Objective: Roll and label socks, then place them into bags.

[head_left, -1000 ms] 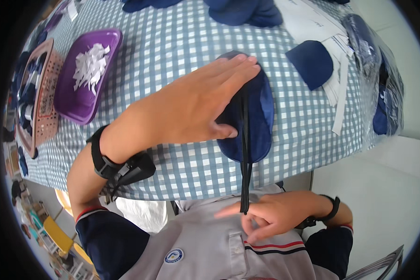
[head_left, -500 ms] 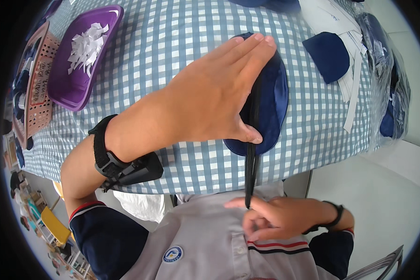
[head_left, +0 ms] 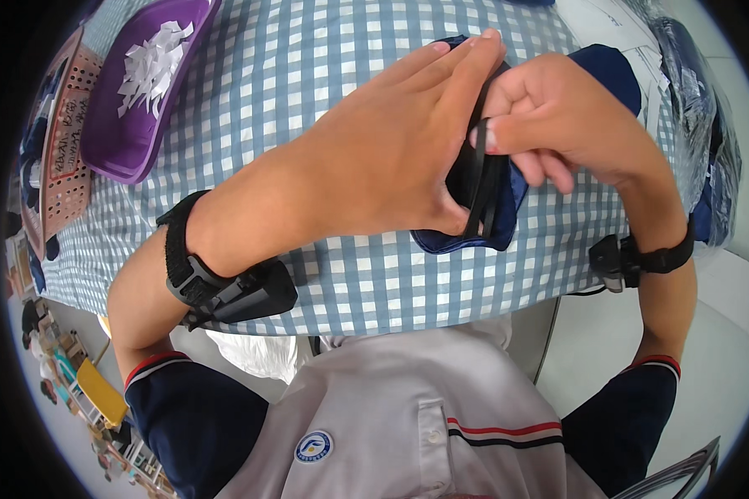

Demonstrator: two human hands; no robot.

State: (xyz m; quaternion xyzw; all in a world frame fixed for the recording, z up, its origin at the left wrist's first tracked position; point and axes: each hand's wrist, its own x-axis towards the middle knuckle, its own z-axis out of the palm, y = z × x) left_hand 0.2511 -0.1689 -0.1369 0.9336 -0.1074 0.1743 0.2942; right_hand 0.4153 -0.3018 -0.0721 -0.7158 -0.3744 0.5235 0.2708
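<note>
A dark blue satin eye mask lies on the table, mostly covered by my hands. My left hand presses down across it with fingers stretched out and close together, the thumb apart near the mask's lower edge. Black elastic straps run over the mask beside that thumb, doubled into a loop. At the mask's upper right, my right hand pinches the strap between thumb and curled fingers. Behind the right hand lies another dark blue piece, partly hidden.
A purple tray of white paper slips stands at far left, beside a pink perforated basket of dark items. White papers and clear-wrapped dark blue goods lie at far right. The checked cloth ends near my body.
My right hand has moved up from near my body to the mask, bringing the strap end with it. The left hand stays on the mask, whose lower edge now looks bent.
</note>
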